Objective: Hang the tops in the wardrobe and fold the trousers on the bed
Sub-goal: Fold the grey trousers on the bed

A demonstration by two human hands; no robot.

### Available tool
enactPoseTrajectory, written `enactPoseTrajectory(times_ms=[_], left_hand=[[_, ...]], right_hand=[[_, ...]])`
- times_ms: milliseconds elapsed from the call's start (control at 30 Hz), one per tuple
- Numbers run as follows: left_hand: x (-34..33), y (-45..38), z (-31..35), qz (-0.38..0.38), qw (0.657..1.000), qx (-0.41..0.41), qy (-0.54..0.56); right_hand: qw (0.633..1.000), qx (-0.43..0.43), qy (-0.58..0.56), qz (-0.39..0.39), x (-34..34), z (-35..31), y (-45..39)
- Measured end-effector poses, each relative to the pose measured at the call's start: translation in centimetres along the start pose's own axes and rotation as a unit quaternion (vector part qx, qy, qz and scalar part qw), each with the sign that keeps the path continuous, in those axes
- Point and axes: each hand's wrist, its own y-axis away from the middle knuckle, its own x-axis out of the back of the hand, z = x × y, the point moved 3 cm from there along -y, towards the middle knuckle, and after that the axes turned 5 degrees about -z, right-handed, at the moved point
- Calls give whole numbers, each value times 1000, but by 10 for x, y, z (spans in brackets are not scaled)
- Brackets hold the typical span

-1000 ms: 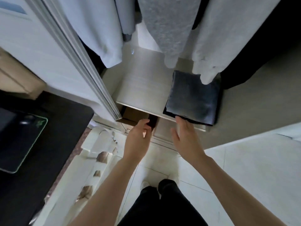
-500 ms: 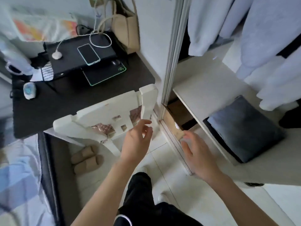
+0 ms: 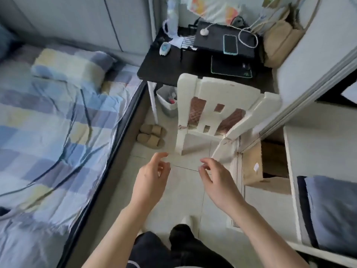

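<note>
Trousers, folded dark, lie on the wardrobe shelf at the lower right of the frame, well apart from your right hand. Your left hand hangs beside it over the floor tiles; both hold nothing, fingers loosely curled. That floor strip runs between the bed edge at left and the chair ahead.

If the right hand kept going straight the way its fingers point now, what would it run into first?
Probably the white chair. The right hand hangs empty over the tiled floor, its loosely curled fingers aimed up the frame toward the chair's back legs. Nothing shows in between, though depth is hard to judge from this view.
</note>
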Motion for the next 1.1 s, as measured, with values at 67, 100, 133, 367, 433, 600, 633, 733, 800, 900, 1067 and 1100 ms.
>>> enactPoseTrajectory(times_ms=[67, 100, 133, 367, 433, 600, 633, 733, 800, 900, 1067, 1100], left_hand=[[25, 28, -35, 38, 999, 34, 5], [41, 44, -57, 62, 997, 54, 11], [55, 59, -76, 82, 994, 78, 13], [156, 200, -213, 240, 940, 226, 91], [190, 256, -261, 282, 916, 263, 109], [250, 343, -348, 337, 871, 336, 126], [256, 352, -360, 341, 863, 349, 131], [284, 388, -404, 383, 825, 389, 146], [294, 400, -425, 401, 803, 409, 165], [306, 404, -454, 411, 779, 433, 192], [322, 375, -508, 390, 762, 474, 205], [323, 364, -527, 375, 759, 490, 209]], right_hand=[[998, 36, 20, -48, -29, -24, 1], [995, 59, 39, -76, -47, -40, 2], [991, 81, 57, -95, -64, -53, 3], [946, 200, 131, -218, -202, -173, 28], [932, 210, 142, -261, -264, -215, 48], [906, 212, 164, -328, -366, -279, 73], [902, 211, 170, -335, -375, -287, 75], [884, 217, 180, -372, -429, -319, 81], [872, 220, 191, -393, -457, -336, 80], [847, 228, 223, -425, -507, -361, 66], [825, 190, 235, -477, -595, -396, 18], [819, 182, 245, -486, -619, -402, 3]])
